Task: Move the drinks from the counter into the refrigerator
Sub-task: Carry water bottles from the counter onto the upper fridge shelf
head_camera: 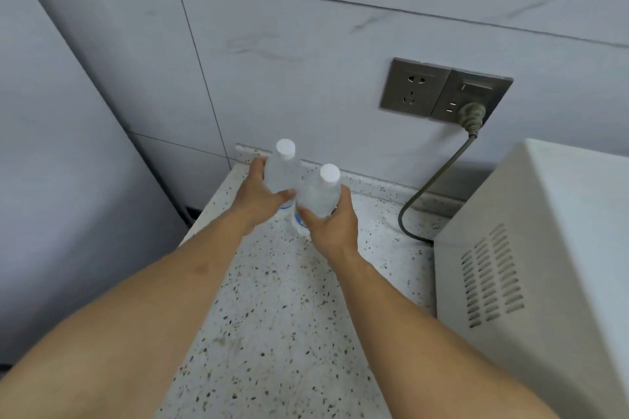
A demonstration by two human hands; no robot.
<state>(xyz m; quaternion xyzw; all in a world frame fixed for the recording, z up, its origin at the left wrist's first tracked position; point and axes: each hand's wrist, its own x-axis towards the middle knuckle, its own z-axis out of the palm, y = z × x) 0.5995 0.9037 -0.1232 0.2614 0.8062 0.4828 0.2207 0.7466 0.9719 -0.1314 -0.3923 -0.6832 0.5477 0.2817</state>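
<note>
Two bottles gripped near the wall socket, left hand round one, right hand round the other, at the surface; pickup step, next carry to refrigerator.

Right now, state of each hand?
Left hand: grips the left water bottle.
Right hand: grips the right water bottle.
</note>
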